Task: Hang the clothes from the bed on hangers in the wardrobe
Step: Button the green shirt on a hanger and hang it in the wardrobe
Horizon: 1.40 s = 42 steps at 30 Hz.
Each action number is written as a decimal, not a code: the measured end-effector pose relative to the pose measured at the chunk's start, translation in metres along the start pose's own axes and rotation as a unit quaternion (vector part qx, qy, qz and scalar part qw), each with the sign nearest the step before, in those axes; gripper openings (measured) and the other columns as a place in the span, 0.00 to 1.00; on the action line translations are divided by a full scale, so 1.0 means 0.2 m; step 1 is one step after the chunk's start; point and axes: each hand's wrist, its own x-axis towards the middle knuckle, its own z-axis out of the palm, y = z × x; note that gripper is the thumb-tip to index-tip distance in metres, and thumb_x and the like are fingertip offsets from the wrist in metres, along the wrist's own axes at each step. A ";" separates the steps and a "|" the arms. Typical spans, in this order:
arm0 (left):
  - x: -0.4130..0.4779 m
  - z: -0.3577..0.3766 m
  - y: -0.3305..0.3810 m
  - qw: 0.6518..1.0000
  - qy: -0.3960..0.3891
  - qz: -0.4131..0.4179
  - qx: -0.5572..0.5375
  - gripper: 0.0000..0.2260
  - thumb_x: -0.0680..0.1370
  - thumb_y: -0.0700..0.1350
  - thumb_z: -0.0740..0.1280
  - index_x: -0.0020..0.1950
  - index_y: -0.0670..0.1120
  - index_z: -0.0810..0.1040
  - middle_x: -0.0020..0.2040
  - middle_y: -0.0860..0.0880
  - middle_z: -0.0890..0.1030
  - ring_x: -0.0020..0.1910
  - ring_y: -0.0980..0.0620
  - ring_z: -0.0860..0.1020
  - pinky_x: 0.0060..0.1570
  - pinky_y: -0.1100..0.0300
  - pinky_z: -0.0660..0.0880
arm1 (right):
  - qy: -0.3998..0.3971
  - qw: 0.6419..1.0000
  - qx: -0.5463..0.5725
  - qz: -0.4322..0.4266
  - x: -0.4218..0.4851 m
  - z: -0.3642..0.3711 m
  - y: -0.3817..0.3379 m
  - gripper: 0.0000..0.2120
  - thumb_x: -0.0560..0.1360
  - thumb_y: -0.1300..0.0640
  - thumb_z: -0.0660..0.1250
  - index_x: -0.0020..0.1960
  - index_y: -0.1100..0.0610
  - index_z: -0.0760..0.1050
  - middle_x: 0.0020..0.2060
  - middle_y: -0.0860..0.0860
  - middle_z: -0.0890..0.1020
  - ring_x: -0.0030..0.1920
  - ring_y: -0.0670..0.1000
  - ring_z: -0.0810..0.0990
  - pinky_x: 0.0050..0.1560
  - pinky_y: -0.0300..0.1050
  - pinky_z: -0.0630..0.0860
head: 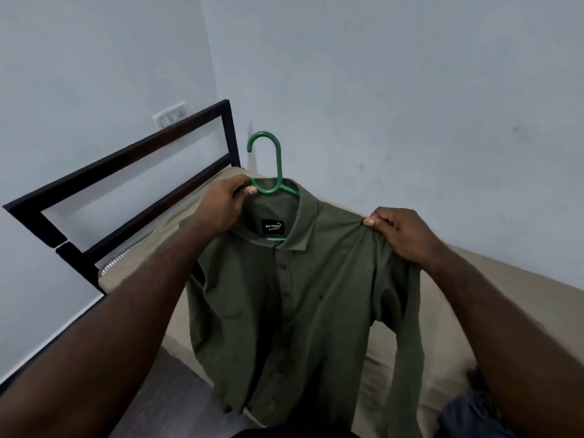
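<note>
Aloft, left hand (221,203) grip pinching hooked green plastic hanger (278,159), right hand (401,232) grip pinching olive shirt (300,311) at shoulder

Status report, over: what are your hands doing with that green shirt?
Left grip holds green hanger at its neck; right grip pinches olive shirt at shoulder. Shirt on hanger, above bed. Nothing in the way; wardrobe not in view.

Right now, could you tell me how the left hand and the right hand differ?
The left hand grips the hanger near its neck, at the collar; the right hand pinches the shirt at its shoulder. The left hand sits higher in the view than the right hand. Both hold the shirt up over the bed.
</note>
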 end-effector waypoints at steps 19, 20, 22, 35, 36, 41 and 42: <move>0.04 0.00 0.11 0.999 0.035 -0.006 -0.025 0.08 0.80 0.44 0.65 0.53 0.42 0.81 0.47 0.44 0.83 0.47 0.47 0.80 0.52 0.48 0.77 | -0.021 0.991 -0.112 -0.070 0.28 0.15 -0.20 0.06 0.78 0.60 0.63 0.54 0.56 0.76 0.47 0.52 0.82 0.49 0.54 0.79 0.50 0.47 0.74; 0.03 -0.01 0.11 0.999 0.028 -0.012 -0.042 0.08 0.80 0.46 0.66 0.53 0.43 0.81 0.47 0.45 0.83 0.47 0.48 0.81 0.51 0.48 0.78 | -0.008 0.991 -0.113 -0.074 0.29 0.15 -0.20 0.05 0.78 0.61 0.62 0.51 0.57 0.76 0.44 0.52 0.82 0.48 0.54 0.79 0.48 0.48 0.74; 0.02 -0.06 0.10 0.991 -0.010 -0.031 -0.131 0.10 0.80 0.49 0.66 0.53 0.44 0.81 0.47 0.45 0.83 0.48 0.49 0.82 0.52 0.51 0.79 | 0.005 0.989 -0.118 -0.086 0.33 0.12 -0.20 0.06 0.77 0.63 0.62 0.49 0.57 0.77 0.43 0.51 0.82 0.46 0.53 0.79 0.47 0.47 0.73; 0.24 -0.53 -0.13 0.987 -0.063 -0.037 0.146 0.07 0.74 0.47 0.73 0.42 0.44 0.80 0.38 0.46 0.80 0.41 0.46 0.78 0.39 0.58 0.70 | -0.023 0.964 -0.227 -0.137 0.69 -0.30 -0.46 0.04 0.74 0.63 0.69 0.48 0.59 0.81 0.41 0.51 0.81 0.47 0.53 0.79 0.41 0.40 0.62; 0.34 -0.62 -0.08 0.987 -0.019 -0.012 0.158 0.07 0.74 0.46 0.73 0.43 0.43 0.81 0.38 0.45 0.81 0.41 0.45 0.78 0.40 0.57 0.70 | 0.009 0.961 -0.233 -0.150 0.75 -0.39 -0.55 0.04 0.74 0.63 0.69 0.48 0.59 0.81 0.40 0.51 0.81 0.46 0.52 0.78 0.41 0.40 0.62; 0.68 -0.99 0.15 0.978 0.093 0.061 0.178 0.06 0.78 0.42 0.67 0.47 0.41 0.82 0.41 0.45 0.81 0.42 0.47 0.76 0.43 0.59 0.67 | 0.125 0.950 -0.229 -0.172 0.98 -0.70 -0.90 0.06 0.72 0.65 0.64 0.48 0.59 0.76 0.43 0.53 0.79 0.45 0.53 0.74 0.43 0.44 0.65; 0.71 -1.02 0.17 0.975 0.033 0.053 0.212 0.06 0.78 0.42 0.67 0.47 0.41 0.82 0.42 0.44 0.81 0.43 0.47 0.76 0.43 0.60 0.66 | 0.091 0.945 -0.270 -0.162 1.01 -0.71 -0.93 0.06 0.72 0.66 0.64 0.46 0.58 0.74 0.43 0.54 0.79 0.46 0.54 0.74 0.43 0.44 0.65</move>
